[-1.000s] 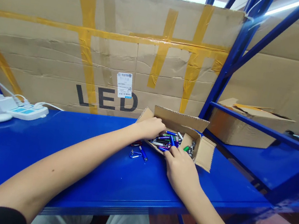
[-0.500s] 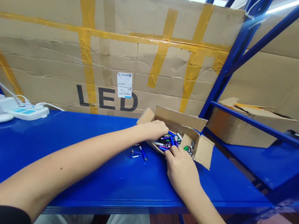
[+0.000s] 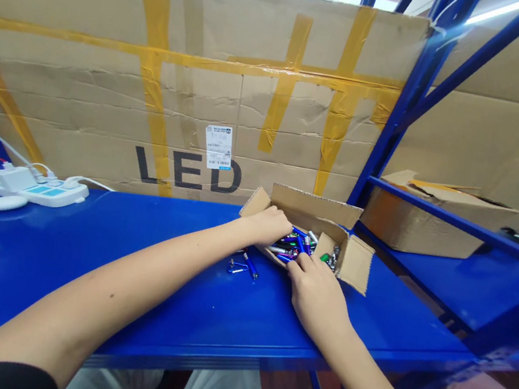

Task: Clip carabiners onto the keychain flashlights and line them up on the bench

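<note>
An open cardboard box (image 3: 356, 264) holds many small shiny metal tubes (image 3: 300, 241) in blue, silver and green, along with small metal bits on the right of a cardboard divider (image 3: 324, 245). My left hand (image 3: 274, 227) reaches over the box's left side, fingers curled and closed; what they grip is hidden. At the front wall is my right hand (image 3: 318, 287), its fingers bent together over the edge by the tubes. Their tips are hidden, too. Just left of the box, a blue tube (image 3: 251, 266) and a blue carabiner clip (image 3: 237, 269) lie on the blue tabletop (image 3: 159, 317).
A large taped carton (image 3: 195, 104) marked LED stands behind the table. On the left sit a white power strip (image 3: 53, 192) with cables and a white oval object (image 3: 6, 202). Blue rack posts (image 3: 395, 124) and another cardboard box (image 3: 434, 220) are to the right.
The whole view has shifted slightly to the right. Both hands keep nearly the same place and pose at the box.
</note>
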The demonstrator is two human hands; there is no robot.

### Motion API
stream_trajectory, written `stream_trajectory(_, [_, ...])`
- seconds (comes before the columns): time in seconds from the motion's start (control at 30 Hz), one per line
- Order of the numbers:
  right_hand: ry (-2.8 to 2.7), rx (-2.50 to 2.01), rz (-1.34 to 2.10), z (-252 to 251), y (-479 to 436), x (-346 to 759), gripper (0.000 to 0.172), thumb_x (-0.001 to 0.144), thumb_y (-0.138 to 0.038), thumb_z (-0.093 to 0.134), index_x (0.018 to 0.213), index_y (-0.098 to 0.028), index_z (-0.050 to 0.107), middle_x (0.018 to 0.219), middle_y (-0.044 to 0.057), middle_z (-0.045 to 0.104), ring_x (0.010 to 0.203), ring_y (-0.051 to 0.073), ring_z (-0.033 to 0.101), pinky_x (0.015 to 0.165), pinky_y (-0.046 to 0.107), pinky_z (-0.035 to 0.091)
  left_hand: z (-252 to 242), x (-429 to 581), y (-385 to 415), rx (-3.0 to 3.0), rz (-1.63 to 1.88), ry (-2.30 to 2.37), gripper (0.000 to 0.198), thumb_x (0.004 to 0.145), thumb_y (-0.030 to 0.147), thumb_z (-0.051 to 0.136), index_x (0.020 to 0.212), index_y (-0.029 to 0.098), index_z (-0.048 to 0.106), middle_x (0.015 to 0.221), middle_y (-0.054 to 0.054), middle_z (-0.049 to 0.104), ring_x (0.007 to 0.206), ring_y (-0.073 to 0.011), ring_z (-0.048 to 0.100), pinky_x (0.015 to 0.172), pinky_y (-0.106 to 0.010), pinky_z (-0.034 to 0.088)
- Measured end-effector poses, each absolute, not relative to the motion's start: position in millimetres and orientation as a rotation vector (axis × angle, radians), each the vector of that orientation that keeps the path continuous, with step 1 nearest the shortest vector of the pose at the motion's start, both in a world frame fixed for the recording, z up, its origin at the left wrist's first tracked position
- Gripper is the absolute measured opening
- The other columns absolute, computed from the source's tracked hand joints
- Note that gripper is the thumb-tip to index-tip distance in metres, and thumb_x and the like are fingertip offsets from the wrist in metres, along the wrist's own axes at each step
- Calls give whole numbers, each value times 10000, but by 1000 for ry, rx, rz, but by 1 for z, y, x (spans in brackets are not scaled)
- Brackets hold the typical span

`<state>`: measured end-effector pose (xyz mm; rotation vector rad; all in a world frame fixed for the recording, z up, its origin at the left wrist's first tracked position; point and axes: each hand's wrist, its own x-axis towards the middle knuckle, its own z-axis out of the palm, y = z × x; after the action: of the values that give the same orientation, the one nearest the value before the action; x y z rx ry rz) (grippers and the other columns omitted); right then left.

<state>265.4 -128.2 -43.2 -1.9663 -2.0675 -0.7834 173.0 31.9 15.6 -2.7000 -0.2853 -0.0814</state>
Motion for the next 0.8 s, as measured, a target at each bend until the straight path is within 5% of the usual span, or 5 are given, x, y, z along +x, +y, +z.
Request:
stream_trajectory(0.57, [-2068,-1945,-800,-42,-128,266,209,877,-75,492,885,-141,691,913,120,631,859,242,507,765,339,342,28,189,41,-2892,211,-324,173,755,130,602,885,127,716,833,-129,717,709,-234,672,595,-290,457])
stream_trajectory(0.8, [-2042,-1999,-761,-39,-129,263,207,896,-109,487,909,-143,691,914,120,632,863,247,514,760,339,344,21,183,36,-2782,13,-150,159,775,68,546,796,128,692,813,-130,716,814,-233,669,749,-318,449])
